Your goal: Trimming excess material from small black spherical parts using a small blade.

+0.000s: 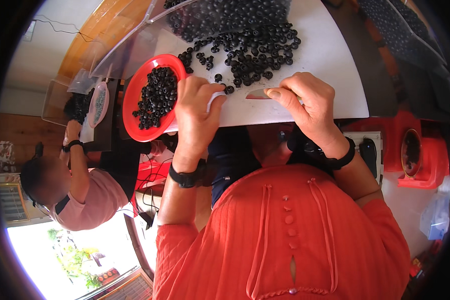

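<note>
My left hand (197, 112) is at the right rim of a red plate (128, 107), its fingers bent together; what they hold, if anything, is hidden. The plate holds a pile of small black round pieces (157, 95) with holes in them. My right hand (307, 105) is closed, thumb and forefinger pinched on a small, thin, blade-like piece (257, 94) near the white table's front edge. Two loose black pieces (229, 89) lie between my hands. Beyond them a larger heap of black pieces (257, 57) spreads over the white tabletop (330, 60).
A clear plastic bin (225, 20) full of black pieces stands at the table's far side. At left, another person (85, 195) works by a pink dish (99, 103) and a clear box (55, 100). Red stools (427, 160) stand at right, below another clear bin (405, 30).
</note>
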Motion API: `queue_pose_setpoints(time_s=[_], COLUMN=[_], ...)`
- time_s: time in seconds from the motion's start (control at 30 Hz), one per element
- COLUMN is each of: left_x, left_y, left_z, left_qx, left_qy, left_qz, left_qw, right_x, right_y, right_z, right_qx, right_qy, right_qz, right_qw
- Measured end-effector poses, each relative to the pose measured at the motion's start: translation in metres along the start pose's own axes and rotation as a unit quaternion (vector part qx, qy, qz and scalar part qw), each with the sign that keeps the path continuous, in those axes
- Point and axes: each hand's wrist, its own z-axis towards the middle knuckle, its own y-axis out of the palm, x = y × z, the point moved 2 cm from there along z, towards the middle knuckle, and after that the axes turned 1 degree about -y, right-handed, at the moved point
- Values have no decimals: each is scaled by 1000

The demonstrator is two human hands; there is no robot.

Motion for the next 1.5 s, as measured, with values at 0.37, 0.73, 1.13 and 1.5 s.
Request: queue_pose_setpoints(time_s=[0.37, 0.73, 1.13, 1.5], left_x=[23, 16, 13, 12], left_y=[8, 13, 25, 33], left_z=[5, -9, -14, -17], left_qx=[-28, -27, -66, -37], left_qy=[51, -116, -292, -283], left_qz=[58, -199, -587, -650], left_qw=[997, 973, 752, 704], right_x=[2, 2, 2, 2], right_y=[0, 4, 4, 3], right_z=[0, 0, -1, 0], right_qx=[4, -12, -21, -23], right_qy=[-1, 18, 3, 56], right_qz=[-15, -38, -55, -33], right_qw=[1000, 999, 998, 998])
